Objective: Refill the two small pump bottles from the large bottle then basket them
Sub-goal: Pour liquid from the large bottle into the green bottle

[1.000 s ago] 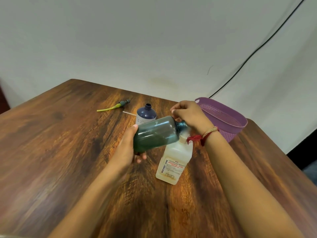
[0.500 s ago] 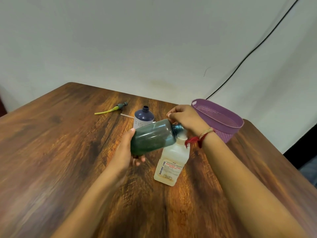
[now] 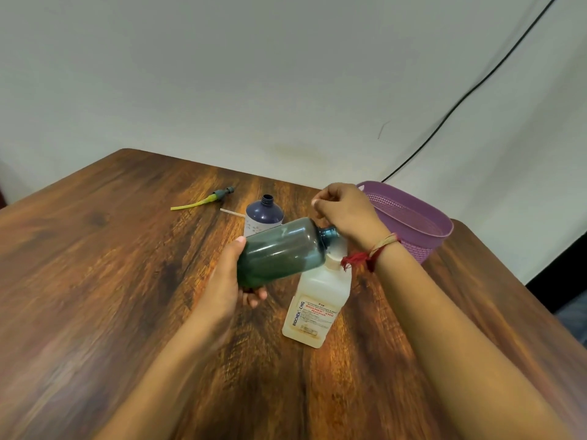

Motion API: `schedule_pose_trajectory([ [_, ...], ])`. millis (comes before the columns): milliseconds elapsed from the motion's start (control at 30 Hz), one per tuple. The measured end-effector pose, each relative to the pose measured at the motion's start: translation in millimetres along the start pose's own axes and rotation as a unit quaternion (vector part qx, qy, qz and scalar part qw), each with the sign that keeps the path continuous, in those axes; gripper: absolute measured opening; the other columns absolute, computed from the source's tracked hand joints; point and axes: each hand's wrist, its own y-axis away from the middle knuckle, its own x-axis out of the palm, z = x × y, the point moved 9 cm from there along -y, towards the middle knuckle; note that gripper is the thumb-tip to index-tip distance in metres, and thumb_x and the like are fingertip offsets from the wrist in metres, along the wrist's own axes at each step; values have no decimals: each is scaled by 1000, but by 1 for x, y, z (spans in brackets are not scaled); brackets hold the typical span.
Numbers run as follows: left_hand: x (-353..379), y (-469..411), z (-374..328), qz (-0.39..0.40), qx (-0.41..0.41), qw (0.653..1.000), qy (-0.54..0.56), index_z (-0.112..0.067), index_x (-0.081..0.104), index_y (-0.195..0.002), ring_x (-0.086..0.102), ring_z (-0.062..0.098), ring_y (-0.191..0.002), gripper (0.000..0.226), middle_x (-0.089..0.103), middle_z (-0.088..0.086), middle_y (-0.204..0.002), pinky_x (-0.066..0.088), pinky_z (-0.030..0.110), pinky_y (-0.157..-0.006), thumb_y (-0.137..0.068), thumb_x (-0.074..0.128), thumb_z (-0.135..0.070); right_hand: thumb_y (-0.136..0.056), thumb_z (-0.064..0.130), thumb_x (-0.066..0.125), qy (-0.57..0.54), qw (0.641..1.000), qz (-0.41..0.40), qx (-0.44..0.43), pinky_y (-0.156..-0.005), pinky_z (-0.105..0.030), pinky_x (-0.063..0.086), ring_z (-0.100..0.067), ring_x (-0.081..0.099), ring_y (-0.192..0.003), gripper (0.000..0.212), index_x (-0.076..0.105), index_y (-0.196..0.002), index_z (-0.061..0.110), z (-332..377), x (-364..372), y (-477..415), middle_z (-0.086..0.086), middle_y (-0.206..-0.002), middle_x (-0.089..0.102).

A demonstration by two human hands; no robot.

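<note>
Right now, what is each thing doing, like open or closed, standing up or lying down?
green bottle, tipped on its side in the air, gripped by the left hand
right hand, fingers curled at the green bottle's neck; what they grip is hidden
white bottle, standing upright
dark blue bottle, standing upright, top open
pump, lying flat, off any bottle
basket, upright, nothing seen inside

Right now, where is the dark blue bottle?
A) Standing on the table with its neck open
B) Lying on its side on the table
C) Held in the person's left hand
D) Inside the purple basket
A: the dark blue bottle stands upright on the table with no cap on its neck, outside the purple basket. The left hand holds the green bottle instead.
</note>
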Motion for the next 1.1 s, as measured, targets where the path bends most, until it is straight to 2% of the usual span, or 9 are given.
schedule_pose_trajectory([
  [133,1,-1,3,-3,0,1000,-6,-22,57,-91,49,10,-48,35,61,2,-68,35,25,-50,-101,31,-43,-90,9,56,-64,997,9,34,-82,-50,55,-28,68,-82,22,64,-73,22,-12,6,4,1,-74,67],
  [333,2,-1,1,9,2,1000,-4,-21,57,-94,50,10,-48,34,62,4,-71,36,24,-47,-101,31,-42,-89,16,57,-2,1000,26,13,-85,-44,55,-25,68,-88,19,62,-72,23,2,1,1,5,-82,67],
  [467,1,-3,8,2,-4,1000,-6,-19,58,-94,49,10,-47,38,60,1,-63,36,23,-46,-101,30,-44,-90,9,56,-78,995,44,44,-84,-52,54,-27,65,-79,19,64,-75,17,-10,12,6,-2,-80,68],
  [633,1,-2,7,3,-6,1000,-1,-20,58,-95,49,10,-48,38,60,2,-64,36,24,-47,-101,30,-45,-89,14,57,-15,998,61,16,-86,-38,54,-19,64,-84,17,64,-74,19,0,8,3,9,-79,65],
  [767,2,-2,6,-6,-2,1000,1,-21,58,-92,48,10,-47,37,61,-1,-63,36,22,-45,-101,30,-44,-91,5,55,-97,992,76,40,-82,-35,54,-16,61,-75,19,64,-76,15,-7,15,5,-6,-85,66],
  [833,2,-1,10,-7,-11,1000,2,-21,59,-94,48,10,-46,38,62,0,-67,37,20,-42,-100,30,-45,-90,3,55,-102,991,72,44,-80,-35,55,-16,61,-74,20,64,-76,14,-10,17,5,-5,-82,66],
  [900,3,0,9,-5,-14,1000,1,-21,58,-94,49,9,-46,38,62,2,-70,36,19,-42,-100,30,-45,-90,5,57,-81,993,73,42,-81,-36,55,-16,62,-77,17,64,-77,14,-8,14,4,-1,-82,66],
  [1000,4,0,5,-1,-9,1000,5,-21,58,-93,49,10,-47,38,63,-2,-62,36,20,-43,-100,30,-45,-90,9,58,-58,994,82,36,-88,-40,54,-18,63,-82,16,64,-76,15,-4,12,3,0,-84,66],
  [1100,2,-1,6,-6,-5,1000,3,-21,59,-93,49,9,-47,39,63,-5,-59,36,19,-43,-100,30,-45,-91,7,55,-84,994,57,35,-85,-45,56,-17,62,-75,19,65,-78,17,-7,12,5,-3,-82,67],
])
